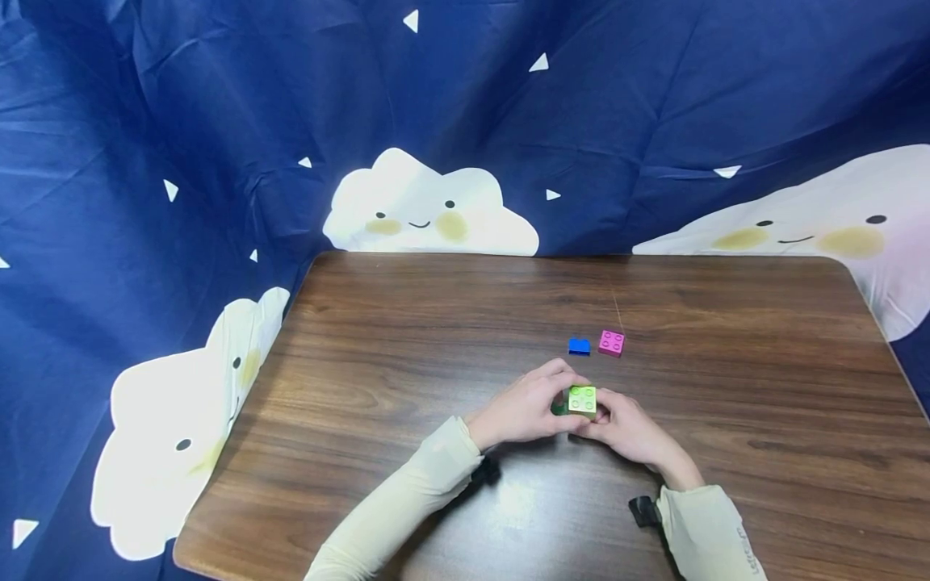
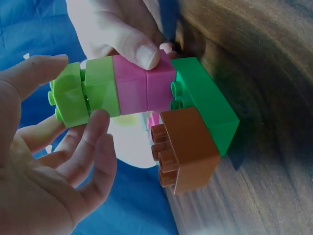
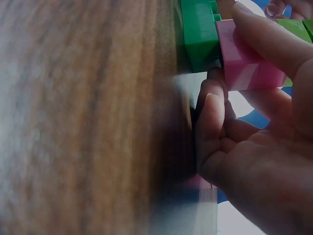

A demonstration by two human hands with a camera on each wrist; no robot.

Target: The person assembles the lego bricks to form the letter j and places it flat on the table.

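Observation:
A tower of toy building bricks stands between the two hands. At its base is a long green brick [image 2: 208,105] on the tabletop, with an orange-brown brick [image 2: 193,149] on it beside the column. Two pink bricks [image 2: 131,88] rise from the green one, followed by a lime brick [image 2: 102,87]. A second lime brick [image 2: 69,95] tops the column, slightly askew, a thin gap showing beneath it. My left hand [image 1: 526,403] holds this top brick between thumb and fingers. My right hand [image 1: 632,428] grips the pink bricks low down, its thumb across their side.
Beyond the hands, a small blue brick [image 1: 579,346] and a loose pink brick [image 1: 612,343] lie on the brown wooden table [image 1: 407,339]. A dark blue curtain [image 1: 508,105] with cloud prints hangs along the table's far and left edges.

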